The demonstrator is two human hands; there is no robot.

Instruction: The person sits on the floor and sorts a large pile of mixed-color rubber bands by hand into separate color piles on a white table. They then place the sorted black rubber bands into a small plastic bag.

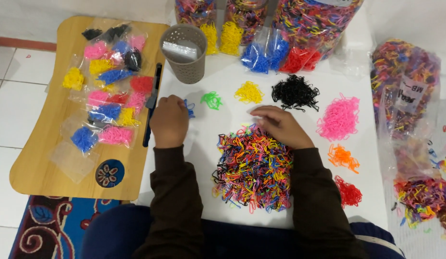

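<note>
The left hand [169, 121] rests knuckles-up on the white tabletop [204, 153], well to the left of the mixed pile of coloured bands [254, 168]; its grip is curled nearly closed, and a few blue bands [189, 108] show at its fingertips, though whether they are pinched or only touched cannot be told. The right hand [280, 126] lies on the far edge of the mixed pile, fingers bent low and drawn together over the bands; what its grip holds is hidden. Beyond the mixed pile sit sorted heaps: green [211, 100], yellow [249, 92], black [295, 92], and pink [339, 117] to its right, with orange [343, 158] and red [348, 192] just beside it. A grey perforated cup [184, 53] stands farther back to the left.
</note>
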